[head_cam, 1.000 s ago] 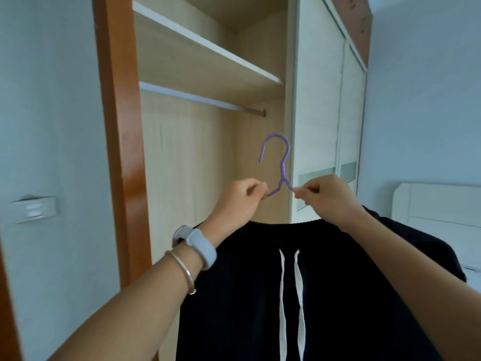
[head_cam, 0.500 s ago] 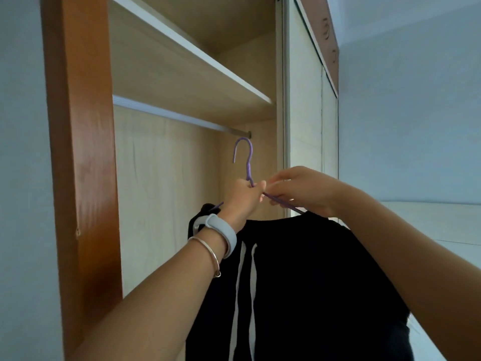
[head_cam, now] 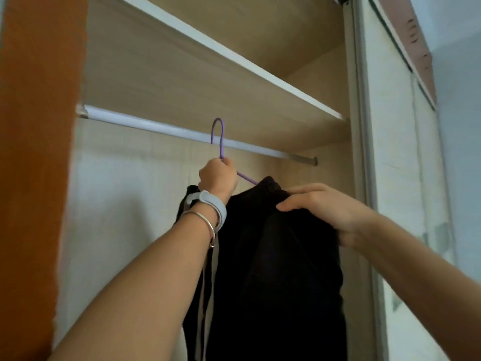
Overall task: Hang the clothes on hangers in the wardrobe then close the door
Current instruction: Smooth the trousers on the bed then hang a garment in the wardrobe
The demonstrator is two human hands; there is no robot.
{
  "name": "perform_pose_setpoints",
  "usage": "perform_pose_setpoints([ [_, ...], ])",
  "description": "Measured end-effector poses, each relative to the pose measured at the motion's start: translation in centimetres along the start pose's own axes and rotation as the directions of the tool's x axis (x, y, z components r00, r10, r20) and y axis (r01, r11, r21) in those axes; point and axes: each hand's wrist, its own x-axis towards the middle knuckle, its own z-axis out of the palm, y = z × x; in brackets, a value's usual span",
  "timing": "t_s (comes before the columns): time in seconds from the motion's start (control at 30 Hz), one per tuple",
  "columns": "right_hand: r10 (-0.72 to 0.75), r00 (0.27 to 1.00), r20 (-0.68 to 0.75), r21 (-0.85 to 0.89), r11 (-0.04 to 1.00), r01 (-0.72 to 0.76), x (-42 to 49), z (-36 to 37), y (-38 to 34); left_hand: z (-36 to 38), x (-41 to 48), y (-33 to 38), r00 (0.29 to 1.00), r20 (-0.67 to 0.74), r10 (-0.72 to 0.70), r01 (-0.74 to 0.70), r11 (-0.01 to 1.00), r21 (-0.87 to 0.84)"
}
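Note:
A black garment [head_cam: 276,256] with white drawstrings hangs from a thin purple hanger [head_cam: 221,142]. My left hand [head_cam: 217,178] grips the hanger at the base of its hook. The hook lies across the wardrobe's white rail [head_cam: 156,126], level with it; I cannot tell whether it rests on the rail. My right hand [head_cam: 320,207] grips the top of the black garment at the hanger's right shoulder. The wardrobe stands open, with a wooden shelf [head_cam: 208,82] just above the rail.
An orange-brown wooden frame post [head_cam: 36,152] borders the opening on the left. The pale sliding door [head_cam: 390,152] sits at the right, beside a light blue wall [head_cam: 463,126]. No other clothes hang on the rail.
Both hands lifted the hanger and garment up and into the wardrobe to rail height. My right hand left the hanger wire and took hold of the garment's top.

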Motion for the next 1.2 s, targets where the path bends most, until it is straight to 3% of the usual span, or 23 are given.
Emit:
perform_pose_setpoints([
  [0.27, -0.228, 0.966, 0.125, 0.337, 0.925, 0.175, 11.1, 3.7, 0.4, -2.9, 5.9, -0.4, 0.995, -0.012, -0.099, 0.1, 0.995, 0.028],
  [0.4, -0.286, 0.94, 0.186, 0.422, 0.887, 0.186, 14.6, 7.0, -1.0, -5.4, 7.0, -0.9, 0.987, -0.106, -0.119, 0.125, 0.991, 0.054],
  [0.73, -0.301, 0.913, 0.274, 0.447, 0.881, 0.156, 17.5, 14.9, -3.0, -11.3, 9.2, -4.0, 0.947, -0.156, -0.282, 0.273, 0.959, -0.075],
  [1.03, -0.258, 0.921, 0.293, 0.498, 0.863, 0.083, 18.6, 17.6, -5.3, -12.7, 10.9, -4.2, 0.929, -0.232, -0.289, 0.305, 0.952, 0.034],
  [1.2, -0.253, 0.891, 0.377, 0.472, 0.88, 0.05, 18.2, 18.7, -3.5, -12.6, 7.9, -5.6, 0.919, -0.226, -0.324, 0.321, 0.946, -0.054],
])
